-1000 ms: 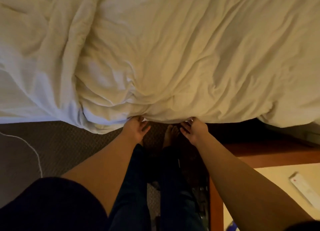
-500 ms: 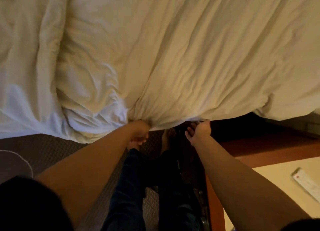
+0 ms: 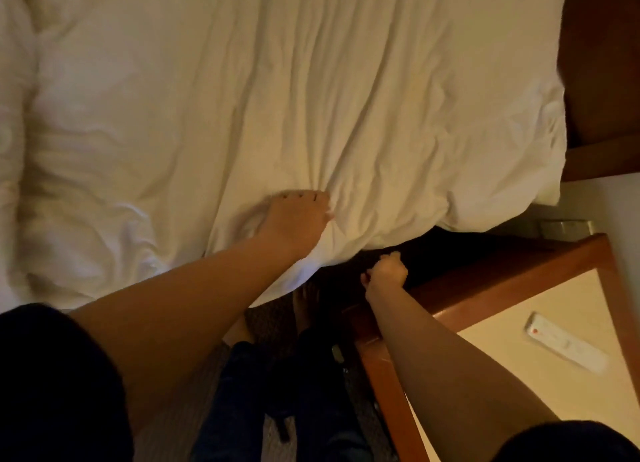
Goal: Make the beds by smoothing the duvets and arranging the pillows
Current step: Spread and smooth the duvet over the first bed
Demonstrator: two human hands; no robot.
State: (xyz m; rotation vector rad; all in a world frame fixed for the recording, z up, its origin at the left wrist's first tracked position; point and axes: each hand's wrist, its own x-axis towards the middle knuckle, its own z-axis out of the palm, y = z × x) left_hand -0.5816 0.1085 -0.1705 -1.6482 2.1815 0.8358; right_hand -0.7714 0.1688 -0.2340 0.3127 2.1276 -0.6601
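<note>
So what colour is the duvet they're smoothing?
Plain white or cream, no pattern; the duvet shows in the head view.

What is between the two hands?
In the head view, the duvet's hanging edge and dark shadow under it lie between the left hand, on the duvet, and the right hand below.

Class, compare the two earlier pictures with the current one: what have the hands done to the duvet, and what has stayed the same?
The left hand left the duvet's near edge and moved up onto its top, fingers spread and pressing. The right hand came off the edge and now hangs curled below it, apparently holding nothing. The remote lies on the bedside table as before.
</note>
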